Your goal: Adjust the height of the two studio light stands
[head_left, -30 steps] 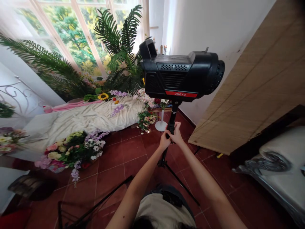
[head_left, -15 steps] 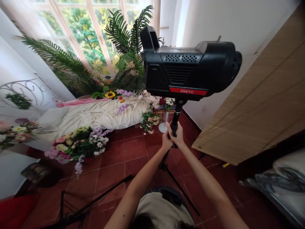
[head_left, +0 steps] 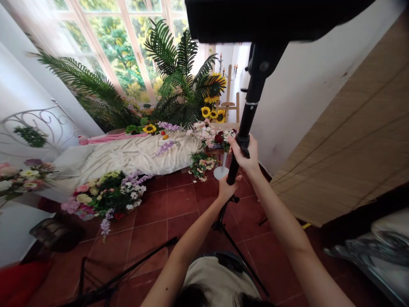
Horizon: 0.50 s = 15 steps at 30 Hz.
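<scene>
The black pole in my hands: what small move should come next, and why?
I'd probably secure the collar with your right hand while your left hand steadies the pole: the right wraps around it at that collar, the left grips below, and the bulky black head on top could slip down.

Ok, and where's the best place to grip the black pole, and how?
Probably wrap both hands around the black pole below the bulky black head, coming from your own side. The shaft looks slim enough for fingers to close around; the right hand and left hand hold it there, right above left.
</scene>
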Available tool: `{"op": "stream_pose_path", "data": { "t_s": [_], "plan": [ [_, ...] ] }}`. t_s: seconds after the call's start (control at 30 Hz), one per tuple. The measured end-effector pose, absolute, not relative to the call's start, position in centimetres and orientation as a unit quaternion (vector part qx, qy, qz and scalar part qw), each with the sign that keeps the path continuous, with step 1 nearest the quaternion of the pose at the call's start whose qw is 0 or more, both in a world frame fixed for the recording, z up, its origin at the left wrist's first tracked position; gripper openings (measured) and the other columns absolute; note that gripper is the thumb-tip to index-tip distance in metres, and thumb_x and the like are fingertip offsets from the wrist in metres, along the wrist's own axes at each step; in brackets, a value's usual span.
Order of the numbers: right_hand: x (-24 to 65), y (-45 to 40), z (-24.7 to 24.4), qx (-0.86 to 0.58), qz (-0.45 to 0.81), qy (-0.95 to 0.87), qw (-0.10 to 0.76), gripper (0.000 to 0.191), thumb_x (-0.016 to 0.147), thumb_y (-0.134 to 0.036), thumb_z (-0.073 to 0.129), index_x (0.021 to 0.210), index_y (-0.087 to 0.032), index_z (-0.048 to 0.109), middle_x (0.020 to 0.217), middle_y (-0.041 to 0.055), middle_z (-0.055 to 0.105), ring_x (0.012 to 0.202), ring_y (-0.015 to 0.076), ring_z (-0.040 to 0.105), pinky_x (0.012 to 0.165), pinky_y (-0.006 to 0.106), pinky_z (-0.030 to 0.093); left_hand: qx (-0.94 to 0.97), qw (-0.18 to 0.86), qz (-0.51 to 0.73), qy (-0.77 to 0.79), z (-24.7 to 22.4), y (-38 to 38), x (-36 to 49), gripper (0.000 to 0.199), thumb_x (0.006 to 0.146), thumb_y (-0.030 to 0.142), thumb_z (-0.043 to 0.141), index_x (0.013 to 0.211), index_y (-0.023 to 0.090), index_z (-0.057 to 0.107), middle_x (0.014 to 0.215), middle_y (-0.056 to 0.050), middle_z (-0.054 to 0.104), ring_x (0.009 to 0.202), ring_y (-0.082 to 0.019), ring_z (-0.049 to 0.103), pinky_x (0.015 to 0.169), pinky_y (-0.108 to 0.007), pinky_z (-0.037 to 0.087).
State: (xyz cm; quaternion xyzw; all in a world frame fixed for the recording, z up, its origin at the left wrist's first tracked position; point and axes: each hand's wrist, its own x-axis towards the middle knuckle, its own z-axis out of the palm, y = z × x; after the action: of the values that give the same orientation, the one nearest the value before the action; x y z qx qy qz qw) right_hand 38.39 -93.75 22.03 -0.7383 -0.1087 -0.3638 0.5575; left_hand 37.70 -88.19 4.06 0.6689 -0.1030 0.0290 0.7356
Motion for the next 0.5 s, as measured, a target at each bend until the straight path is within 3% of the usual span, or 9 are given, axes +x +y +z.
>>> {"op": "stream_pose_path", "data": {
  "t_s": [0.17, 0.33, 0.5],
  "plan": [
    [38.7, -93.9, 23.0, -0.729, -0.370, -0.139, 0.558, 0.033, 0.082, -0.052, 0.056, 0.088, -0.020, 0.052, 0.069, -0.0019, 0.052, 0.061, 0.0121, 0.056, 0.058, 0.028, 0.050, 0.688, 0.717, 0.063, -0.089, 3.5, -88.6, 38.4, 0.043, 0.066, 0.052, 0.067, 0.053, 0.015, 0.048, 0.050, 0.004, 0.037, 0.048, -0.006, 0.032, 0.046, -0.021, 0.024],
    [37.8, -94.3, 23.0, -0.733, -0.349, -0.175, 0.557, 0.039, 0.078, -0.050, 0.061, 0.101, -0.021, 0.050, 0.078, 0.0000, 0.055, 0.072, 0.0153, 0.059, 0.068, 0.033, 0.053, 0.698, 0.710, 0.067, -0.060, 3.1, -88.8, 38.6, 0.045, 0.062, 0.046, 0.070, 0.048, 0.017, 0.039, 0.049, 0.005, 0.033, 0.048, -0.006, 0.029, 0.045, -0.021, 0.022],
    [35.2, -95.0, 21.6, -0.741, -0.306, -0.184, 0.569, 0.060, 0.072, -0.043, 0.071, 0.121, -0.024, 0.042, 0.101, 0.0052, 0.058, 0.093, 0.0194, 0.060, 0.081, 0.038, 0.052, 0.688, 0.720, 0.056, -0.067, 3.2, -88.8, 38.6, 0.043, 0.061, 0.042, 0.071, 0.048, 0.017, 0.039, 0.049, 0.004, 0.036, 0.047, -0.005, 0.030, 0.044, -0.020, 0.023]
  ]
}}
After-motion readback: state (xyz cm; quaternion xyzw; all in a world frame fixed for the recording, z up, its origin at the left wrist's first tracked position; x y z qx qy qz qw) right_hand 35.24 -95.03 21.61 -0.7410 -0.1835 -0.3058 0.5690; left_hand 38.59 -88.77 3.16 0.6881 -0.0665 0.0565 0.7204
